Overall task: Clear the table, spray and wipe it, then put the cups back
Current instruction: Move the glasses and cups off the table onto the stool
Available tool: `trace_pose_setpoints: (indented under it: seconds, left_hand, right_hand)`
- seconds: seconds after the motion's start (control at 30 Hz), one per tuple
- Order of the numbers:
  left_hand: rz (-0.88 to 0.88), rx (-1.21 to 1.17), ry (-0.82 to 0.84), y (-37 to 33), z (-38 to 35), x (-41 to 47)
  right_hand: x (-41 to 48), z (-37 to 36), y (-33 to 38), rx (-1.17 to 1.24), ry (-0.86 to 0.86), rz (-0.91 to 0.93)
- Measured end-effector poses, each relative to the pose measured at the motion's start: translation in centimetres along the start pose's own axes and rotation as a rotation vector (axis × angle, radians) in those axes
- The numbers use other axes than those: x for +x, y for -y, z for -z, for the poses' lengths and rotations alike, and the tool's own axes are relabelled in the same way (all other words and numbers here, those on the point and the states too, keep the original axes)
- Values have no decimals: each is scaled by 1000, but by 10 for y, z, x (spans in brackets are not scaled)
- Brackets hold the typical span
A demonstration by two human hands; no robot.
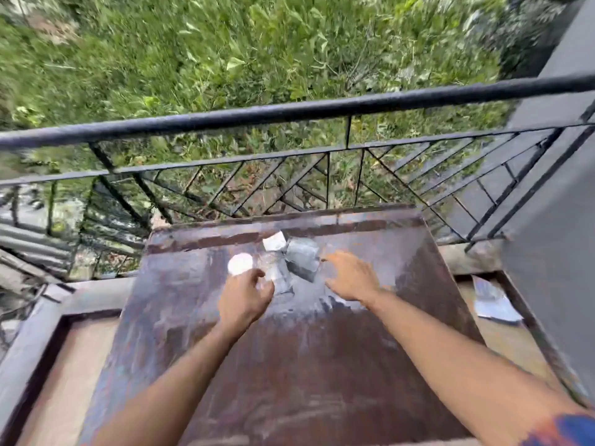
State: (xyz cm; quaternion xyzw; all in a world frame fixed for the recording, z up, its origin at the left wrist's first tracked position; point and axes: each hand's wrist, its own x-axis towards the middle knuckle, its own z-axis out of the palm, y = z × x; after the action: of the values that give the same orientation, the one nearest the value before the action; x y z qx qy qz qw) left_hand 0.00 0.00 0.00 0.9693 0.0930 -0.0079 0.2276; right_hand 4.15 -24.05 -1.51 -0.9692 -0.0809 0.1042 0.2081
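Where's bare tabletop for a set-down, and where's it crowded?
Free: the near half of the table between the forearms, and the far corners beside the cups. Crowded: far middle, with the cups, left hand and right hand.

table (289, 365): rusty brown top, worn and blotched; pale grey smear across the far half.
far edge: raised band along the far side, patchy red-brown and grey.
cluster: all items lie close together near the far edge, about mid-width.
white round thing (240, 263): leftmost; too blurred to name.
clear cups (279, 278): just right of it, see-through; count unclear.
grey cup (302, 257): rightmost; upright or tipped, cannot tell.
white piece (273, 242): behind the cups, nearest the far band.
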Motion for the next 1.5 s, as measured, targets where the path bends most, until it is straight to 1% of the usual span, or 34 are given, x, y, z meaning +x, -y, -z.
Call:
trace_pose_setpoints:
  seconds: [0.07, 0.13, 0.2, 0.27, 0.4, 0.5, 0.6, 0.73, 0.9, 1.0, 1.07, 1.17, 1.23, 1.4, 1.5]
  left_hand:
    - [64, -20, 20, 9, -13, 15]
    - [166, -69, 73, 12, -22, 22]
    - [246, -146, 144, 13, -34, 33]
    - [286, -199, 188, 15, -45, 43]
    - [384, -287, 203, 13, -65, 57]
    - [460, -324, 184, 9, -73, 65]
    - [517, -357, 214, 5, -79, 68]
    - [605, -459, 247, 4, -89, 69]
    - [602, -552, 161, 17, -86, 57]
    - [541, -655, 61, 43, -68, 31]
    - [470, -697, -9, 65, -50, 7]
    - [434, -715, -95, 101, -22, -34]
    - [456, -733, -184, 128, -5, -66]
    - [604, -714, -404, 186, 28, -152]
    - [700, -717, -479, 210, 36, -197]
  right_hand:
    - [21, -12, -3, 74, -87, -73]
    - [34, -19, -5, 115, -114, -137]
    - [57, -25, -5, 136, -90, -178]
    - [79, -31, -4, 135, -77, -176]
    - [111, -52, -4, 185, 10, -182]
    - [117, -70, -8, 247, 28, -193]
    - [113, -84, -9, 269, -21, -225]
    - [104, -93, -6, 301, -88, -259]
    - [73, -94, -3, 340, -170, -353]
    - [36, -97, -3, 474, -299, -423]
    - [9, -99, 0, 530, -342, -422]
    - [-31, -108, 7, 545, -317, -348]
    - [-52, -116, 16, 566, -284, -274]
    - [-77, -139, 52, 586, -129, -38]
    - [-78, -147, 87, 579, -64, 99]
